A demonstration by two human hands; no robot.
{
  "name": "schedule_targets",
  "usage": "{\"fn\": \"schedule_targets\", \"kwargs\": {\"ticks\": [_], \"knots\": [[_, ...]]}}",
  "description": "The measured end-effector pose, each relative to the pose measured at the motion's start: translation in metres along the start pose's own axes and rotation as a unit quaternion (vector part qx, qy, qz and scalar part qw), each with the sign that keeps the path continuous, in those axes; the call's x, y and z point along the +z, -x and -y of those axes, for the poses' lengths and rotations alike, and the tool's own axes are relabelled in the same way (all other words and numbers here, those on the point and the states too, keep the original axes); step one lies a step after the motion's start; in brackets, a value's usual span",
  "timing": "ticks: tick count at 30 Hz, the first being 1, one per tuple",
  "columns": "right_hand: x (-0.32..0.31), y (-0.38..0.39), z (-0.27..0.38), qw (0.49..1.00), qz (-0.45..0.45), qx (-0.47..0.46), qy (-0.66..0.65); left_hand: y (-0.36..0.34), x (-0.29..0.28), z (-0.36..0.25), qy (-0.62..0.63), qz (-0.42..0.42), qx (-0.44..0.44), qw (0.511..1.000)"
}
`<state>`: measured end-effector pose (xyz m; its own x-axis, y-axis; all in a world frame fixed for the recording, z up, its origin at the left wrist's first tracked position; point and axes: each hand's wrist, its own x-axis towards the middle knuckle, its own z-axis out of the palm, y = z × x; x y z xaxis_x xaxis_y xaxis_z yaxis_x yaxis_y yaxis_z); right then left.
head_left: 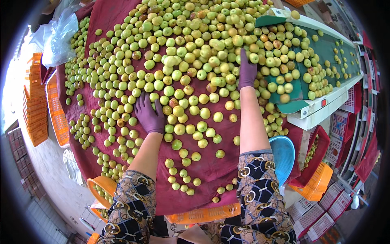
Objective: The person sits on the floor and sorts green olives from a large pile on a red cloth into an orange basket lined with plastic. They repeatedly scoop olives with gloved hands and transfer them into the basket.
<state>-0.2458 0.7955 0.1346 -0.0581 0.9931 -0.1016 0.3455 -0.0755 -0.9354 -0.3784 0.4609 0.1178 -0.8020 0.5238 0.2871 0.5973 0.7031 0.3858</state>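
Head view: I see small round yellow-green fruits (179,129) spread across maroon cloth (227,162) and green conveyor belt (325,49). Purple-gloved left hand (150,115) touches fruits, fingers slightly apart. Purple-gloved right hand (247,73) sits among fruits near the belt; I cannot tell whether its fingers grip any.

Both forearms (252,122) extended forward, bare below patterned sleeves (260,191).
Left hand (150,114): purple-gloved, palm down, fingers spread, thumb held apart. Right hand (247,72): likewise gloved, set farther forward, one digit pointing ahead, remaining fingers largely hidden.
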Motion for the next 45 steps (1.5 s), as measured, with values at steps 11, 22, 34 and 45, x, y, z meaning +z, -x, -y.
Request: {"fn": "schedule_targets", "kwargs": {"ticks": [11,22,34,45], "knots": [[0.055,-0.007,0.114,0.809,0.12,-0.544,0.188,0.004,-0.005,0.003,0.001,0.026,-0.039,0.999],[0.138,-0.281,0.072,0.857,0.14,-0.067,0.492,-0.007,-0.012,-0.002,0.015,0.074,-0.055,0.996],[0.096,-0.145,0.086,0.821,0.363,-0.231,0.375,0.0,-0.006,-0.003,0.003,0.049,-0.031,0.998],[-0.028,0.118,0.028,0.759,0.357,-0.414,0.354,0.001,-0.002,0.002,0.017,0.015,-0.019,1.0]]}}
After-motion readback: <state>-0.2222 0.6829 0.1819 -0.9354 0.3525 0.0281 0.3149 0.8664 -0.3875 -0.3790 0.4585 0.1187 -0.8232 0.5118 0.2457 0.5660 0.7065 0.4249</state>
